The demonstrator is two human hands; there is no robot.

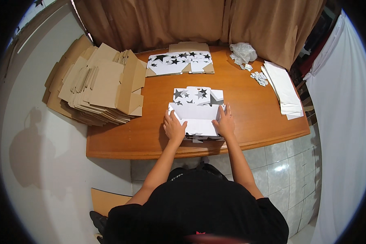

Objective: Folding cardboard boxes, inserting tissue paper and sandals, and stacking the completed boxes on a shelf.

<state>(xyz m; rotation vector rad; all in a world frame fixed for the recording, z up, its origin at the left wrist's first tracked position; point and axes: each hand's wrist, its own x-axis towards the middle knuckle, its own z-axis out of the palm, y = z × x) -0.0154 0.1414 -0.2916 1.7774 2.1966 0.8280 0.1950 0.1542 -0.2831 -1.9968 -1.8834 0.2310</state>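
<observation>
A white cardboard box blank with black and grey stars point(197, 110) lies partly folded on the wooden table point(248, 105), near its front edge. My left hand point(173, 127) presses on the blank's left side, fingers up along the raised flap. My right hand point(225, 122) grips the right side flap in the same way. The white inner face of the blank shows between my hands, and the starred lid part lies flat beyond them.
A stack of flat starred blanks point(179, 63) sits at the table's far edge. Brown cardboard sheets point(97, 87) are piled at the left. White paper sheets point(282, 89) lie at the right, with a crumpled plastic bag point(243, 51) and small paper bits point(259, 77) nearby. Brown curtains hang behind.
</observation>
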